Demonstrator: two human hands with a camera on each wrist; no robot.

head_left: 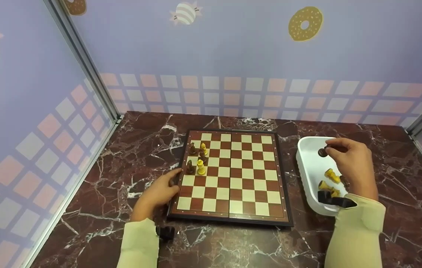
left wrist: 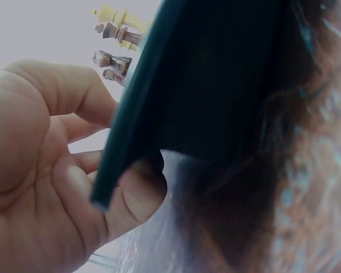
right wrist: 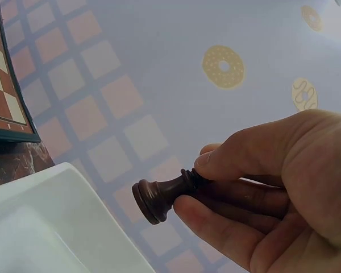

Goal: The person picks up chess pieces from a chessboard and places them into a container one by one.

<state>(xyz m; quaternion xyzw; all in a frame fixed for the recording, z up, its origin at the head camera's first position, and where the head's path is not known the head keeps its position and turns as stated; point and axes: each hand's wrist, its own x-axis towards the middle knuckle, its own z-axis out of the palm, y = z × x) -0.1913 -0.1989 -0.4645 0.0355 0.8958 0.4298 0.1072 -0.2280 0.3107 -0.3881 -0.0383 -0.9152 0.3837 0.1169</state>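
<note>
In my right hand (head_left: 354, 160) I pinch a dark brown chess piece (right wrist: 165, 193) by its upper end, its round base pointing away from the fingers. The hand is above a white plastic tub (head_left: 307, 178), where several yellow chess pieces (head_left: 332, 175) lie. My left hand (head_left: 159, 191) grips the left edge of the chessboard (head_left: 229, 175), with fingers on both sides of the rim in the left wrist view. On the board's left side stand several pieces, among them a yellow piece (head_left: 201, 168) and a dark piece (head_left: 190, 167). The held piece's head is hidden by my fingers.
A dark red marbled tabletop (head_left: 95, 212) carries the board and the tub. Behind stands a lilac wall panel (head_left: 233, 44) with printed sweets, and another panel (head_left: 28, 123) rises at the left.
</note>
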